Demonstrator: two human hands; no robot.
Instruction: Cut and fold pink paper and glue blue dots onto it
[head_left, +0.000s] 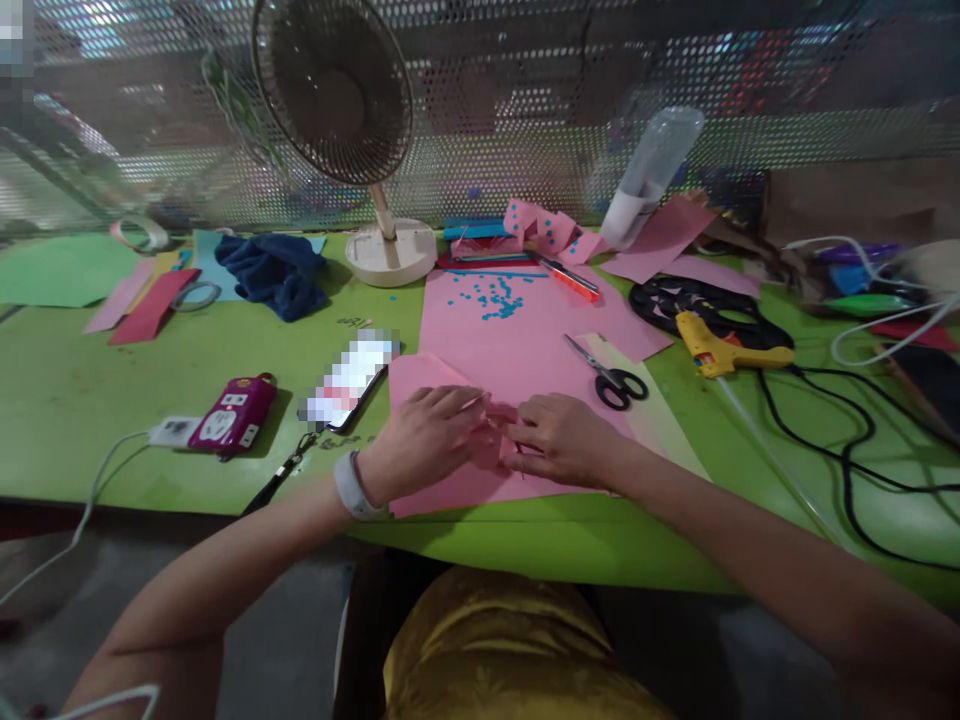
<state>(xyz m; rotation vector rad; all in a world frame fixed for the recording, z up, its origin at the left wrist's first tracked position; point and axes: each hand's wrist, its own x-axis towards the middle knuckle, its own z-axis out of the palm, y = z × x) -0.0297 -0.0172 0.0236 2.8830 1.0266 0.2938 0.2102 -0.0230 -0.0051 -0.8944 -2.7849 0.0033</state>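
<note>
1. The right hand's [566, 440] fingers are curling in narrowly, holding a small pink piece [493, 452]; the left hand's [431, 435] fingers are bending over its other side, their grip too hidden to tell.
2. That piece is lying between the hands, over a pink sheet [480, 345] near the table's front edge; its shaping seems unfinished.
3. Beyond, loose blue bits [502, 300] are lying scattered, apparently unused.
4. Farther back, a pink strip [546, 228] is already bearing blue dots.
</note>
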